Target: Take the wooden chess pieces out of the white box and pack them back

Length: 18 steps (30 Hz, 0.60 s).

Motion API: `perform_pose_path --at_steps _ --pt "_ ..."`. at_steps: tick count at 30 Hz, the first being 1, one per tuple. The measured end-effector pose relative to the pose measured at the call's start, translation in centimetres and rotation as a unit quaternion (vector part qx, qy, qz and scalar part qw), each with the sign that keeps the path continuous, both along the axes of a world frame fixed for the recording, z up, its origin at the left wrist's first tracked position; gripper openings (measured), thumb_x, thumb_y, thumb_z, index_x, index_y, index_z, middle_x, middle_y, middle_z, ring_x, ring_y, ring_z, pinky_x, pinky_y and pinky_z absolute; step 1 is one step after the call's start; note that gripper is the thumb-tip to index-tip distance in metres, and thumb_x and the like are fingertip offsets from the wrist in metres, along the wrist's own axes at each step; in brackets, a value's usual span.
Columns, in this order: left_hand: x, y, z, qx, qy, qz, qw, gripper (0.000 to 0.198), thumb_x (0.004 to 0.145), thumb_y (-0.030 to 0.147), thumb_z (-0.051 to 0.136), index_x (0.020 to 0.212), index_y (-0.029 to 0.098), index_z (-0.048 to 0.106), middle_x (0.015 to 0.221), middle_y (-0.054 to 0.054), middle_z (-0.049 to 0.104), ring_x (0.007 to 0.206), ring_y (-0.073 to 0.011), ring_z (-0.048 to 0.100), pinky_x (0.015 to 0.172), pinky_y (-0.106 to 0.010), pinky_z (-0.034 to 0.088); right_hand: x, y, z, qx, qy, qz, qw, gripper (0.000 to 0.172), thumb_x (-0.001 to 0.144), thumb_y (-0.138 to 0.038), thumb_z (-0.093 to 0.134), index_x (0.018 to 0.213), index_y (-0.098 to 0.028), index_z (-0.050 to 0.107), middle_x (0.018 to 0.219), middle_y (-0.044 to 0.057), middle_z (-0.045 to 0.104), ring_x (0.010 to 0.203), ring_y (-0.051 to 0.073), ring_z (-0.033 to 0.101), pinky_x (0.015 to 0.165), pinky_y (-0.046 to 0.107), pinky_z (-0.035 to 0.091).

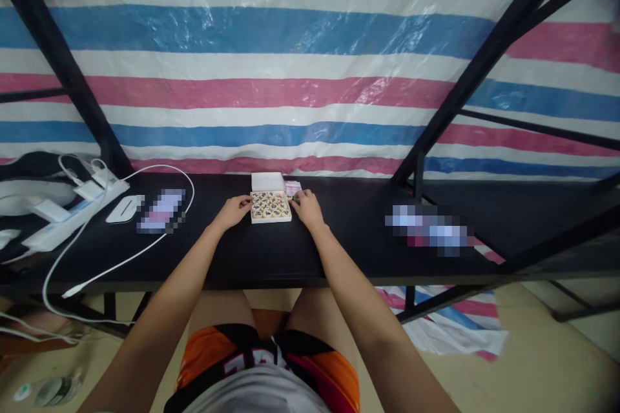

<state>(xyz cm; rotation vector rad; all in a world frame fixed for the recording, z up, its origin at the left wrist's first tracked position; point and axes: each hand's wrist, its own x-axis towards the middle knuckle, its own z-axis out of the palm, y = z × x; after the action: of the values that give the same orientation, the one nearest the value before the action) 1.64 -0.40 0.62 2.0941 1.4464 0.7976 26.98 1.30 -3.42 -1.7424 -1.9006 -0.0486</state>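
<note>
A small white box (270,220) sits near the middle of the black tabletop, its lid (268,182) folded back at the far side. Rows of round, pale Chinese chess pieces (269,205) fill it, marked with dark and some reddish characters. My left hand (235,211) is at the box's left side, its fingers bent and closed against the edge. On the opposite side, my right hand (309,208) has its curled fingertips at the right edge. Pinkish-white paper or card (292,188) lies just behind the right fingers, partly hidden.
A white power strip (80,222) with plugs, a white cable (121,263), a white device (124,208) and a blurred-out item (162,211) lie left. Another blurred-out item (431,230) lies right. Black frame posts (438,113) flank a striped plastic sheet (271,29).
</note>
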Motion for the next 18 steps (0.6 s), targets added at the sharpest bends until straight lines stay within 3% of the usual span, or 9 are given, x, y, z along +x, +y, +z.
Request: perform_pose_path --at_steps 10,14,18 --pt "-0.06 0.13 -0.18 0.002 -0.003 -0.001 1.000 0.036 0.083 0.033 0.050 0.110 0.016 0.066 0.088 -0.006 0.070 0.078 -0.0180 0.063 0.079 -0.028 0.046 0.52 0.62 -0.74 -0.008 0.032 0.043 0.999 0.024 0.086 -0.026 0.055 0.106 -0.016 0.064 0.109 0.013 0.057 0.101 0.023 0.055 0.089 0.034 0.043" --pt "-0.07 0.15 -0.17 0.001 -0.004 -0.003 1.000 0.036 0.083 0.033 0.050 0.110 0.016 0.066 0.087 -0.006 0.070 0.078 -0.0179 0.063 0.079 -0.028 0.046 0.64 0.55 -0.89 -0.011 0.050 0.058 0.997 0.029 0.086 -0.021 0.052 0.112 -0.018 0.063 0.120 0.012 0.055 0.106 0.023 0.054 0.094 0.035 0.043" --pt "-0.12 0.18 -0.17 0.005 0.000 -0.001 1.000 0.038 0.083 0.034 0.050 0.111 0.015 0.066 0.086 -0.006 0.070 0.077 -0.0179 0.063 0.078 -0.027 0.046 0.70 -0.04 -0.42 0.018 0.083 0.050 0.995 0.034 0.083 -0.018 0.052 0.116 -0.017 0.061 0.124 0.012 0.053 0.113 0.023 0.051 0.097 0.035 0.041"
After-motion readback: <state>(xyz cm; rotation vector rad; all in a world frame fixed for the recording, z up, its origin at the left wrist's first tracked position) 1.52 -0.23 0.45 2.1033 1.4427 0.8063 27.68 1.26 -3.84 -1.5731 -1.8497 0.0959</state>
